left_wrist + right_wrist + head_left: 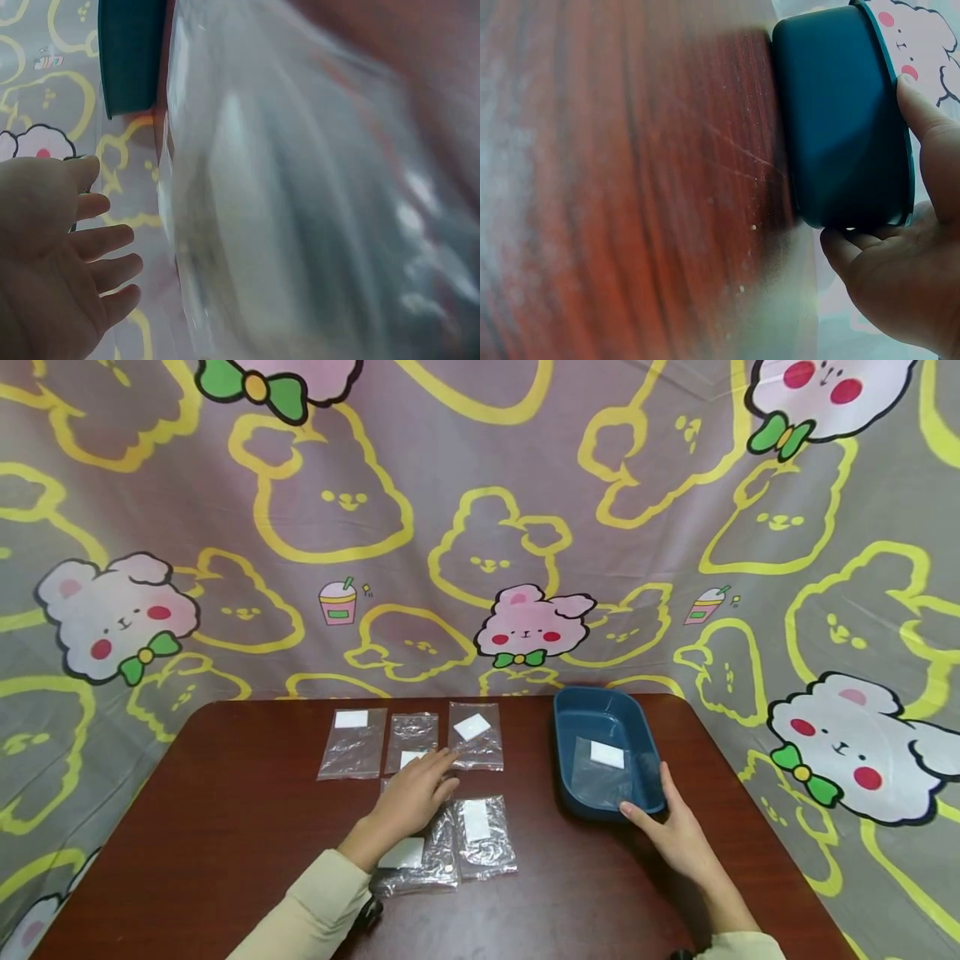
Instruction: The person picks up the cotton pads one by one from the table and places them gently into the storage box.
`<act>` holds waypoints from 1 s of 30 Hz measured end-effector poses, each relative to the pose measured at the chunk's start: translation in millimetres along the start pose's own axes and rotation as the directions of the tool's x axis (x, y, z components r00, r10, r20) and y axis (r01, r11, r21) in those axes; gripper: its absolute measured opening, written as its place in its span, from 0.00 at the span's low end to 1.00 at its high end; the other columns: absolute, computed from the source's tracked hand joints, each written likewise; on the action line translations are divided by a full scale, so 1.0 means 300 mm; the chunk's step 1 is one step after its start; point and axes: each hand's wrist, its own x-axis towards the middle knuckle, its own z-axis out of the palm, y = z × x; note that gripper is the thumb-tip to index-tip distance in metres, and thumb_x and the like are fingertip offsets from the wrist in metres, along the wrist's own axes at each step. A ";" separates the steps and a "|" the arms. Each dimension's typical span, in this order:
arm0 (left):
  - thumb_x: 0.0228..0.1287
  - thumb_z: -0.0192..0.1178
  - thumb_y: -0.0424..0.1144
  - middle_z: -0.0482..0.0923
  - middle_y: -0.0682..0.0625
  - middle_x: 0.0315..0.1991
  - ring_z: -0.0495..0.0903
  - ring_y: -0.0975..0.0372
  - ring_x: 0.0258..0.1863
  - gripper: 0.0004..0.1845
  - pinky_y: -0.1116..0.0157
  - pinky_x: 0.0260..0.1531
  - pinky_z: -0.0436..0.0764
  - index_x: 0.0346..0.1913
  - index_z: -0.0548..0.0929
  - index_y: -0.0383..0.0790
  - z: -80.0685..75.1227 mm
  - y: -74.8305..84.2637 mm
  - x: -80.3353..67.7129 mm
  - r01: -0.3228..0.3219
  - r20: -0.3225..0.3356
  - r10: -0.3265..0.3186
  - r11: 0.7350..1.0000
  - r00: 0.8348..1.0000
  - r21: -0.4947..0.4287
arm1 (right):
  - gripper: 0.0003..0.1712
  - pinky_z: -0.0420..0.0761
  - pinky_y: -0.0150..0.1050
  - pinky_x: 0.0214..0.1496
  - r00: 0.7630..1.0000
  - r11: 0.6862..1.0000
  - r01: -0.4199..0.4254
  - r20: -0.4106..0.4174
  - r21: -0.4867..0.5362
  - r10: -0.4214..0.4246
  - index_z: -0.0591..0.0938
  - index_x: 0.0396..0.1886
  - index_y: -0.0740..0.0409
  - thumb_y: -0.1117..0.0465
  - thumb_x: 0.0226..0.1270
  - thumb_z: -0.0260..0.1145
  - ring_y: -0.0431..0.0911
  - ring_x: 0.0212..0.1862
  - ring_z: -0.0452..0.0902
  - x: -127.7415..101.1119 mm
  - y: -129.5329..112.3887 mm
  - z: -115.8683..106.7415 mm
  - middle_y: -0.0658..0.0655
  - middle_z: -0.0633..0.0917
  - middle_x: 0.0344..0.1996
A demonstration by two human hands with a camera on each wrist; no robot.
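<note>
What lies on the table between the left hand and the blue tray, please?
In the head view, one clear bag with a white pad lies just right of the left hand; beyond it, bare brown table runs to the blue tray.

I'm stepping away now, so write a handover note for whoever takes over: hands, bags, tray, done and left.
Left hand: open, fingers flat on the middle bag of the far row.
Right hand: grip on the near rim of the blue tray, thumb on its edge.
Done: one clear bag with a white pad lies in the tray.
Left: five bags on the table, namely three in the far row and two near ones.
</note>
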 end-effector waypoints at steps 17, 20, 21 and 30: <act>0.72 0.61 0.48 0.68 0.35 0.70 0.67 0.41 0.69 0.30 0.44 0.69 0.64 0.70 0.73 0.35 -0.031 -0.080 -0.192 0.053 0.059 -0.055 0.998 0.997 0.030 | 0.64 0.51 0.71 0.70 1.000 1.000 -0.009 0.009 0.000 0.009 0.31 0.81 0.53 0.43 0.68 0.69 0.69 0.77 0.41 0.001 0.000 0.000 0.68 0.40 0.79; 0.72 0.61 0.48 0.67 0.34 0.70 0.67 0.40 0.69 0.31 0.44 0.69 0.63 0.70 0.72 0.34 -0.022 -0.078 -0.201 0.035 0.059 -0.037 0.999 0.998 0.039 | 0.64 0.51 0.71 0.70 1.000 1.000 -0.014 0.009 0.001 0.014 0.30 0.81 0.53 0.43 0.68 0.69 0.69 0.77 0.41 0.001 0.001 0.000 0.68 0.40 0.79; 0.72 0.62 0.48 0.67 0.34 0.70 0.66 0.39 0.69 0.31 0.43 0.69 0.63 0.70 0.72 0.34 -0.020 -0.077 -0.203 0.031 0.058 -0.033 0.999 0.998 0.039 | 0.64 0.51 0.71 0.70 1.000 1.000 -0.016 0.011 0.001 0.016 0.30 0.81 0.53 0.43 0.68 0.69 0.69 0.77 0.40 0.001 0.001 0.001 0.68 0.40 0.79; 0.72 0.60 0.51 0.61 0.35 0.74 0.60 0.39 0.73 0.34 0.42 0.71 0.57 0.73 0.68 0.36 0.001 -0.075 -0.215 0.043 0.082 -0.047 0.998 0.996 0.053 | 0.65 0.51 0.71 0.70 1.000 1.000 -0.015 0.011 -0.007 0.015 0.30 0.81 0.52 0.42 0.68 0.68 0.69 0.77 0.40 0.002 0.002 0.005 0.68 0.40 0.79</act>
